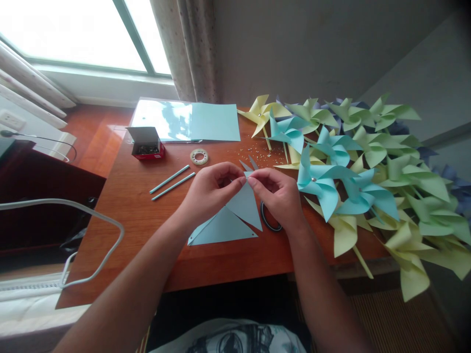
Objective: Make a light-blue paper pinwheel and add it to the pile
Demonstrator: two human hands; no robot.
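Note:
A light blue paper sheet [225, 228], cut into triangular flaps with small holes near some corners, lies on the table's front half. My left hand [217, 189] pinches the paper near its upper tip between thumb and forefinger. Right beside it, my right hand [277, 193] also pinches the same tip, and the two thumbs nearly meet. Whatever small thing may sit between the fingertips is hidden. Under and behind my right hand lies a pair of scissors [270, 219], with its blades pointing away and a dark handle loop showing.
On the wooden table [125, 230] are two blue paper sticks [172, 182], a tape roll [199, 157], an open red box [147, 147] of small dark pieces, and blue sheets [217, 122]. Several finished pinwheels [320, 181] crowd the right side. Paper bits [263, 154] are scattered behind the scissors.

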